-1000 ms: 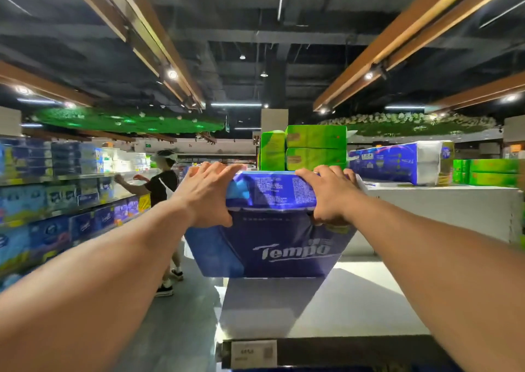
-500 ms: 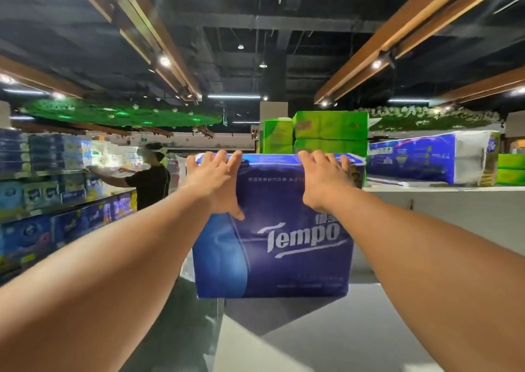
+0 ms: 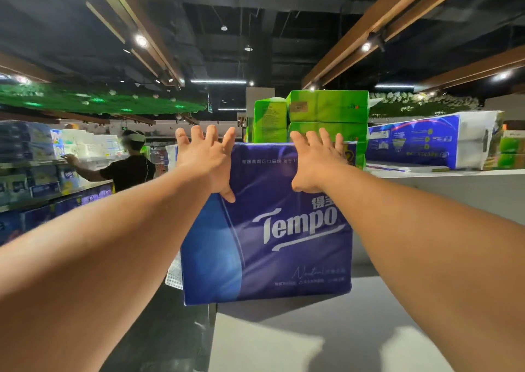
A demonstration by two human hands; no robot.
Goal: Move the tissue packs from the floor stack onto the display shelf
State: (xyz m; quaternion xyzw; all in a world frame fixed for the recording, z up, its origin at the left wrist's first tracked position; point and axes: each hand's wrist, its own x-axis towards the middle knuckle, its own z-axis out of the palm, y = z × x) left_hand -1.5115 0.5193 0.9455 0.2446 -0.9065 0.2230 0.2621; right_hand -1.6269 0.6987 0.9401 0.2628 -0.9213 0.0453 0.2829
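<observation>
Now we have both hands on the upper part of the blue tissue pack (image 3: 267, 229), which stands upright at the left front edge of the pale grey display shelf (image 3: 355, 329), its lower left corner jutting past that edge over the dark floor. Our left hand (image 3: 206, 162) lies against the pack's upper left corner with fingers spread and straight, their tips rising above the top edge and the thumb pointing down across the front; our right hand (image 3: 315, 160) lies likewise near the upper right, fingers splayed over the top, so neither hand is curled around the pack. The pack is a glossy, deep blue-violet plastic-wrapped block with a lighter blue panel down its left side. Across its front runs "Tempo" in large silvery letters with a swoosh beneath, Chinese characters sit above the last letters, a thin line of Chinese print runs near the top, and a faint script word low on the right is too dim for us to read. Behind the pack, green packs (image 3: 326, 116) are stacked on the shelf, and to their right lies a long blue-and-white pack (image 3: 431, 141) with small unreadable print.
</observation>
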